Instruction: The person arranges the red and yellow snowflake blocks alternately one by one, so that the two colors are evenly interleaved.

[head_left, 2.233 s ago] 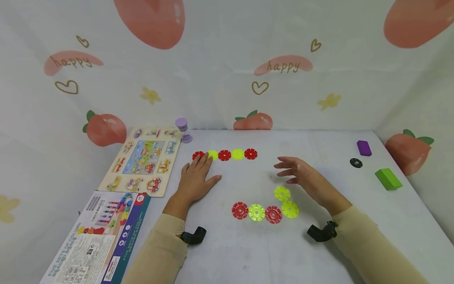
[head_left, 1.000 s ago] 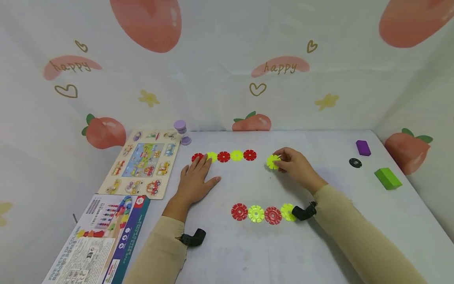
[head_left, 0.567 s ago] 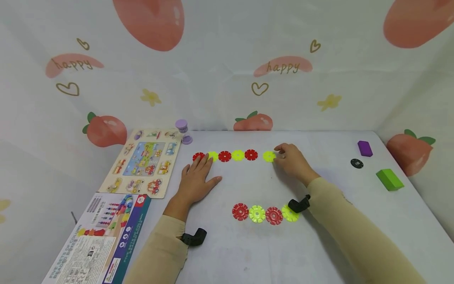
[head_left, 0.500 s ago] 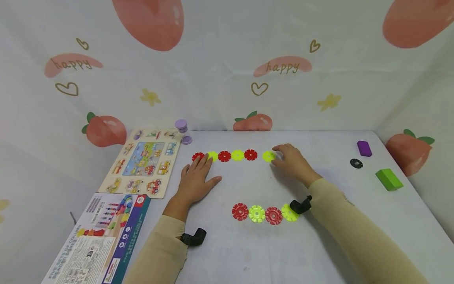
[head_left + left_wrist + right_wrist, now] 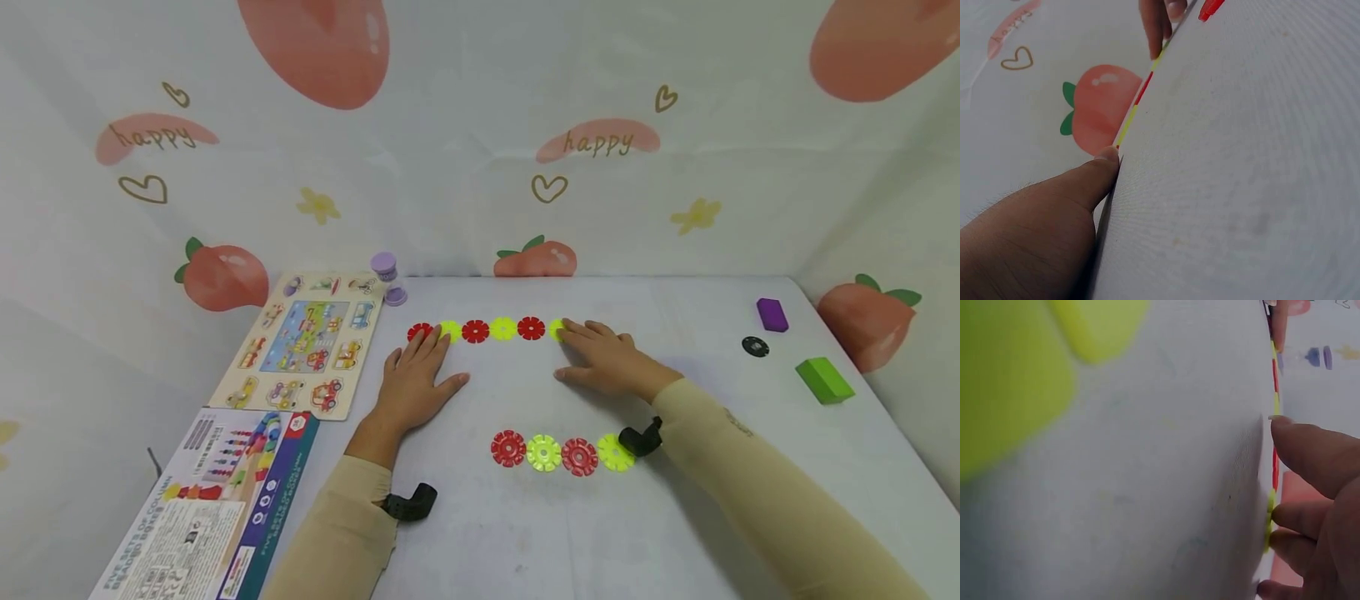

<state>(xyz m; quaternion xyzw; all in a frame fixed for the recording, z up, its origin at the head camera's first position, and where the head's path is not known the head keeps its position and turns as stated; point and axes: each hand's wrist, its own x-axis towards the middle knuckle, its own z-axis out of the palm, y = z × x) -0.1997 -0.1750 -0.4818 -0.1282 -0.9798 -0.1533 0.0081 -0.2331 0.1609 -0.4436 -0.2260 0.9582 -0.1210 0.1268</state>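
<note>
Red and yellow notched plastic discs lie in a far row on the white table. My left hand rests with spread fingers over the row's left end, partly covering a red disc and a yellow disc. At the right end, straight fingertips of my right hand touch the last yellow disc, close beside a red disc; its right part is hidden. The right wrist view shows that yellow disc under two fingertips. A nearer row ends in another yellow disc, below my right wrist.
On the left lie a wooden picture puzzle, a printed box and a purple hourglass. To the right are a purple block, a black disc and a green block. A printed cloth hangs behind.
My right hand took a yellow disc from the nearer group, laid it right of the far row and released it. Straightened fingers have since shifted it left. My left hand stays put.
</note>
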